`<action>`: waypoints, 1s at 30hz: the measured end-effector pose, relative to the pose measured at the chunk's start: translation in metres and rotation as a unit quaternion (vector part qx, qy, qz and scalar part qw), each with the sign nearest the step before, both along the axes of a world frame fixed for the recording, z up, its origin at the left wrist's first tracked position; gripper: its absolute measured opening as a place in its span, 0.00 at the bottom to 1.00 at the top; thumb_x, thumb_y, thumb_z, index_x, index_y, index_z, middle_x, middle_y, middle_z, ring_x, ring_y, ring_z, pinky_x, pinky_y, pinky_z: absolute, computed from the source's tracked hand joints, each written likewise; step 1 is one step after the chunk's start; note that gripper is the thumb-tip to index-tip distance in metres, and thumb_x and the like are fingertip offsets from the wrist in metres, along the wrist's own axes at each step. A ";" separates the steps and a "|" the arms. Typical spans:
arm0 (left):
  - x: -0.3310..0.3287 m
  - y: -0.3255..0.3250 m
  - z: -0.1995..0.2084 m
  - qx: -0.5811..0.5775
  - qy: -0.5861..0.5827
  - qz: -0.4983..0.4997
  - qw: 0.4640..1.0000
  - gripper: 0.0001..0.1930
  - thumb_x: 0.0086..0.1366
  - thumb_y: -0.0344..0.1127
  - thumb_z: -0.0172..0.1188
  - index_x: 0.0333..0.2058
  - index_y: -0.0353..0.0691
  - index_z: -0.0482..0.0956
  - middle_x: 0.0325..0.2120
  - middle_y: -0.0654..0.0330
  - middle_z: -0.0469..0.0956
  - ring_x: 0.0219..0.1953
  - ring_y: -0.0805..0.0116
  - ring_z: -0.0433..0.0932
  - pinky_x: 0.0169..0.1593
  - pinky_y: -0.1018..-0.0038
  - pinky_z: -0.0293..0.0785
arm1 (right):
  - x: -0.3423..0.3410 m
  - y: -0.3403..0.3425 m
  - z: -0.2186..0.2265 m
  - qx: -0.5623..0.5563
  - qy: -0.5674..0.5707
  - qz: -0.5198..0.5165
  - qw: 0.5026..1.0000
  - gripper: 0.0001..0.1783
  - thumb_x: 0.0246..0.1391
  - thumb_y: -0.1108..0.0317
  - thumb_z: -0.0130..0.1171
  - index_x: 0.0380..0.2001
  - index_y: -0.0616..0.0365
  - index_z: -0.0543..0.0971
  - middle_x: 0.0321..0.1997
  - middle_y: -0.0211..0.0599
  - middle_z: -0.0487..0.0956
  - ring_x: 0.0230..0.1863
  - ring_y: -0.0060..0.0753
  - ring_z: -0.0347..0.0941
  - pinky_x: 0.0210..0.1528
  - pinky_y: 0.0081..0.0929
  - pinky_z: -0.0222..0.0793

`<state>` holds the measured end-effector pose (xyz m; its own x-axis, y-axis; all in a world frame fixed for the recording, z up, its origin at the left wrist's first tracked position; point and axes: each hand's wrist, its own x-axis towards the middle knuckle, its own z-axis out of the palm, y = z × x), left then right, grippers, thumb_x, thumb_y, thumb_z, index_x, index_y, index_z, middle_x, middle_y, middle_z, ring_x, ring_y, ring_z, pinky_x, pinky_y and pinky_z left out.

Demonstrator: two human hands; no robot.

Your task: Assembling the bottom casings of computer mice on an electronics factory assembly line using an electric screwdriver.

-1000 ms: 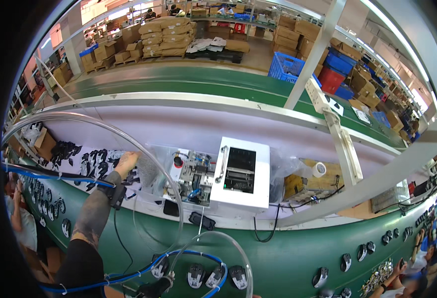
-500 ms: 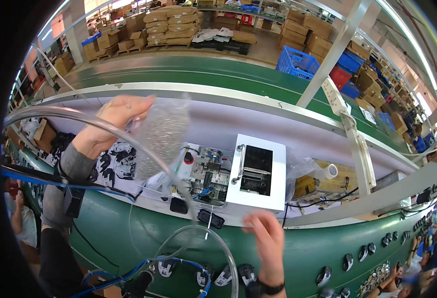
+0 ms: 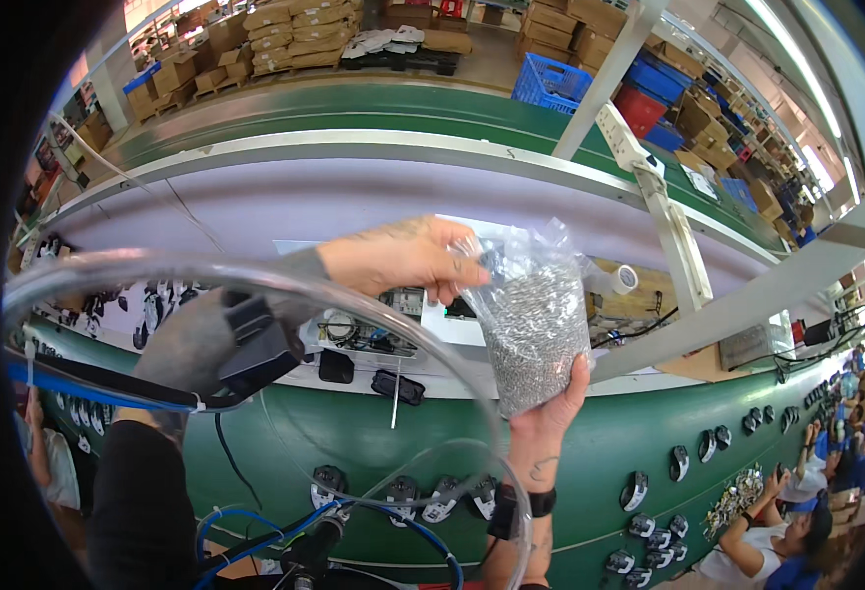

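A clear plastic bag of small silvery metal pieces (image 3: 539,320), screws by the look of them, hangs over the front of the bench. My left hand (image 3: 431,261) pinches its upper left corner. From below, my right hand (image 3: 550,398) supports the bag's bottom, thumb up along its side and the other fingers hidden behind it. Partly covered by my left hand and the bag is a white machine (image 3: 462,329). Beside it sits a fixture with wires and metal parts (image 3: 369,334). Two black trays (image 3: 398,386) rest on the bench edge.
A clear hose (image 3: 354,295) and blue tubing (image 3: 108,385) curve across in front of me. Mouse-shaped parts (image 3: 442,500) stand on the green conveyor (image 3: 590,472). A tape roll (image 3: 624,279) lies right of the machine. Co-workers (image 3: 796,531) sit at the far right.
My left hand has carried the bag from the left over to the right, in front of the white machine. My right hand has risen and taken hold of its bottom. The view has shifted slightly.
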<state>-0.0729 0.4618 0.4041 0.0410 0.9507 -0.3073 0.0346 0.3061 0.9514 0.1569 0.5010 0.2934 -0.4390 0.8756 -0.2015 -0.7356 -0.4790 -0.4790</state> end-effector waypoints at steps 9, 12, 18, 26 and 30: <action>0.018 0.037 -0.075 -0.028 0.172 -0.031 0.984 0.13 0.66 0.37 0.51 0.40 0.31 0.71 0.21 0.61 0.75 0.22 0.75 0.76 0.26 0.80 0.73 | 0.035 0.020 -0.004 -0.065 -0.126 0.000 0.990 0.27 0.51 0.61 0.57 0.52 0.62 0.68 0.51 0.45 0.74 0.47 0.45 0.74 0.48 0.43 0.73; 0.016 0.034 -0.077 -0.040 0.195 -0.030 0.980 0.14 0.66 0.36 0.48 0.40 0.28 0.70 0.22 0.58 0.77 0.20 0.74 0.77 0.24 0.78 0.75 | 0.029 0.028 0.003 -0.050 -0.150 0.010 0.987 0.27 0.50 0.63 0.57 0.52 0.63 0.67 0.50 0.47 0.74 0.47 0.46 0.74 0.48 0.43 0.73; 0.011 0.034 -0.083 -0.057 0.231 -0.073 0.969 0.15 0.66 0.35 0.45 0.37 0.26 0.72 0.20 0.56 0.78 0.15 0.71 0.76 0.19 0.76 0.75 | 0.022 0.034 0.005 -0.051 -0.142 0.017 0.988 0.26 0.50 0.64 0.56 0.51 0.64 0.67 0.49 0.47 0.74 0.47 0.47 0.74 0.48 0.44 0.73; 0.008 0.044 -0.076 -0.052 0.282 -0.076 0.955 0.13 0.62 0.32 0.44 0.32 0.27 0.75 0.20 0.54 0.80 0.12 0.71 0.75 0.15 0.77 0.71 | 0.023 0.039 -0.008 -0.061 -0.142 0.001 0.988 0.26 0.54 0.62 0.55 0.53 0.62 0.66 0.51 0.45 0.73 0.48 0.45 0.73 0.48 0.42 0.73; 0.007 0.042 -0.071 -0.064 0.268 -0.063 0.959 0.13 0.61 0.31 0.43 0.33 0.28 0.75 0.22 0.54 0.80 0.13 0.72 0.75 0.15 0.78 0.69 | 0.030 0.041 -0.023 -0.004 -0.234 0.014 0.972 0.26 0.58 0.59 0.55 0.55 0.62 0.65 0.52 0.44 0.73 0.49 0.42 0.73 0.47 0.39 0.73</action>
